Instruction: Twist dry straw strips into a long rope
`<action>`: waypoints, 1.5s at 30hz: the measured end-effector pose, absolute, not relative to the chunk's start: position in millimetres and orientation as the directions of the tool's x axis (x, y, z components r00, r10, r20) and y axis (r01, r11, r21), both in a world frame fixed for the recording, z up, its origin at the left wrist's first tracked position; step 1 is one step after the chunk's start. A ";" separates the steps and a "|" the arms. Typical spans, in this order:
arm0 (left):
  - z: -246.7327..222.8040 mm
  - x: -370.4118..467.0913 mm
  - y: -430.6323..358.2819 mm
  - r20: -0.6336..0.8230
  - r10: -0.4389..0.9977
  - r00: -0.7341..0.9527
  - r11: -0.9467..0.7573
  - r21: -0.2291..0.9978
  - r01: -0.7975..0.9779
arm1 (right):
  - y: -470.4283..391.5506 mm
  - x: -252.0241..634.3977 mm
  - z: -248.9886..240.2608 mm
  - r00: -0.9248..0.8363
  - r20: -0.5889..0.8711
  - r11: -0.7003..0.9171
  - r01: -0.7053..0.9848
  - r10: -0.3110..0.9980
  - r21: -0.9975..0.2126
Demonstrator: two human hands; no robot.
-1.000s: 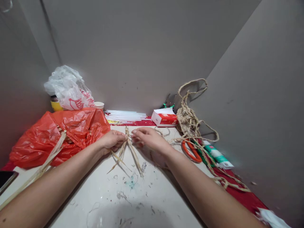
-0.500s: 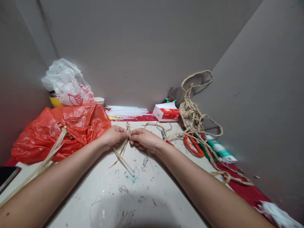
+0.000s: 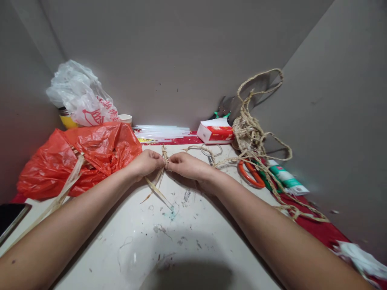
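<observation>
Between my two hands is a short piece of braided straw cord [image 3: 164,152], its plaited end pointing away from me. My left hand [image 3: 149,163] pinches it from the left with thumb and fingertips. From the right, my right hand [image 3: 186,165] pinches the same spot, its fingers curled and partly hidden beneath. Loose flat straw strands [image 3: 157,190] fan out below the pinch toward me, over the white board [image 3: 145,249]. My fingertips cover the place where braid and strands meet.
Left lies a red plastic bag [image 3: 99,141] holding straw, a white bag [image 3: 80,90] behind it. Clear sticks [image 3: 163,131] and a red-white box [image 3: 216,132] line the back. Right are a tangled braided rope [image 3: 248,133], orange-handled scissors [image 3: 251,177] and a green-white tube [image 3: 288,179].
The view has shifted slightly, so most things sit higher in the picture. Both hands keep pinching the braid, with only a small change of the fingers.
</observation>
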State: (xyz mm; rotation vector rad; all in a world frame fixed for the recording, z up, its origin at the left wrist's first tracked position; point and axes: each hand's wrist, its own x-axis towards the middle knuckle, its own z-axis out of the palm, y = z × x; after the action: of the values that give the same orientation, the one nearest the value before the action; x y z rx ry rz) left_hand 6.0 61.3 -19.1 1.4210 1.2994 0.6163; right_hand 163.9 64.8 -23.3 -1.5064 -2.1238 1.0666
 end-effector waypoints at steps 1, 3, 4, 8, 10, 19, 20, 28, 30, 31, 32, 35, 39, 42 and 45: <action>-19.0 6.1 61.5 -0.285 0.919 0.272 0.178 0.916 0.360 | 64.0 164.3 -23.7 -0.380 -0.155 0.147 0.656 0.912 -0.740; -18.3 6.5 61.2 -0.294 0.919 0.265 0.190 0.915 0.355 | 62.9 165.1 -24.4 -0.380 -0.179 0.110 0.626 0.908 -0.772; -17.9 6.8 60.8 -0.286 0.924 0.253 0.181 0.912 0.368 | 62.6 165.4 -24.4 -0.392 -0.206 0.080 0.602 0.896 -0.795; -14.9 7.3 58.1 -0.247 0.952 0.183 0.142 0.881 0.452 | 62.6 167.0 -20.6 -0.458 -0.346 -0.098 0.483 0.818 -0.870; -13.2 6.8 57.3 -0.282 0.942 0.180 0.173 0.872 0.458 | 62.7 168.5 -16.8 -0.465 -0.389 -0.155 0.465 0.795 -0.872; -12.4 6.5 58.7 -0.306 0.921 0.243 0.215 0.916 0.338 | 60.7 181.9 2.7 -0.378 -0.271 -0.010 0.566 0.886 -0.824; -13.0 6.9 59.0 -0.305 0.922 0.238 0.216 0.916 0.337 | 60.5 181.7 2.0 -0.357 -0.207 0.051 0.595 0.911 -0.802; -16.4 5.2 62.9 -0.314 0.911 0.265 0.220 0.917 0.332 | 60.6 159.2 -21.2 -0.340 -0.018 0.237 0.692 0.940 -0.683; -16.1 4.6 62.8 -0.315 0.909 0.271 0.215 0.915 0.342 | 61.7 157.8 -23.7 -0.347 -0.150 0.109 0.624 0.926 -0.774; -16.1 4.5 62.6 -0.311 0.910 0.275 0.208 0.914 0.347 | 62.7 158.6 -24.4 -0.355 -0.195 0.062 0.598 0.914 -0.799; -16.3 4.5 62.5 -0.303 0.912 0.277 0.197 0.915 0.351 | 64.0 160.2 -24.9 -0.366 -0.211 0.045 0.581 0.906 -0.813; -18.7 4.6 62.7 -0.257 0.921 0.291 0.138 0.917 0.375 | 69.1 166.6 -24.9 -0.406 -0.166 0.116 0.584 0.899 -0.803; -23.4 4.9 63.0 -0.161 0.929 0.333 -0.008 0.891 0.455 | 74.9 170.7 -23.1 -0.423 -0.172 0.156 0.636 0.889 -0.756; -24.3 6.3 61.1 -0.078 0.934 0.348 -0.137 0.822 0.553 | 77.4 169.8 -24.6 -0.441 -0.184 0.152 0.622 0.878 -0.768; -22.6 7.6 58.1 -0.013 0.936 0.351 -0.222 0.752 0.621 | 77.7 167.1 -28.2 -0.427 -0.241 0.070 0.595 0.871 -0.800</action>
State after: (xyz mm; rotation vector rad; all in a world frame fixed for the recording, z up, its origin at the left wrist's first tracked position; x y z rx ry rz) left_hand 7.6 58.1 -22.6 1.9420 1.3541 0.5979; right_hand 167.1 77.7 -28.2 -1.4699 -2.0507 1.2891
